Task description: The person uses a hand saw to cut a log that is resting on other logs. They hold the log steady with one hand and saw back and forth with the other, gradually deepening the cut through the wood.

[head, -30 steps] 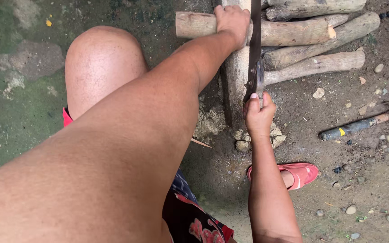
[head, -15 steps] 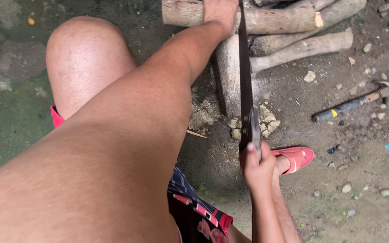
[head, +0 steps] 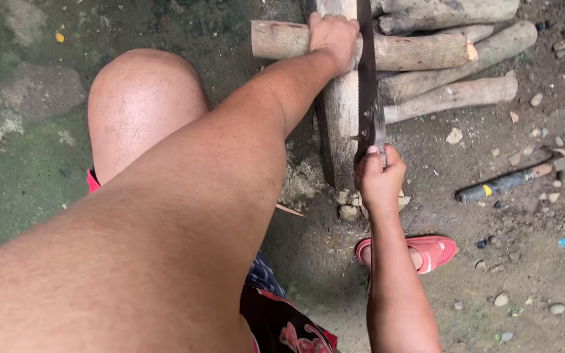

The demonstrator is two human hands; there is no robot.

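Head view: my right hand [head: 379, 178] squeezes the saw [head: 367, 85] handle. Its long blade points away from me, across the log [head: 393, 49] my left hand [head: 335, 38] presses down.

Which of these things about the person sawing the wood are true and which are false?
1. The right hand grips the handle of a hand saw. True.
2. The left hand lies flat on the ground. False: it presses down on a log.
3. The saw blade lies across that log. True.
4. The person's foot is in a blue boot. False: it wears a red sandal.
5. A dark-handled tool lies on the dirt to the right. True.
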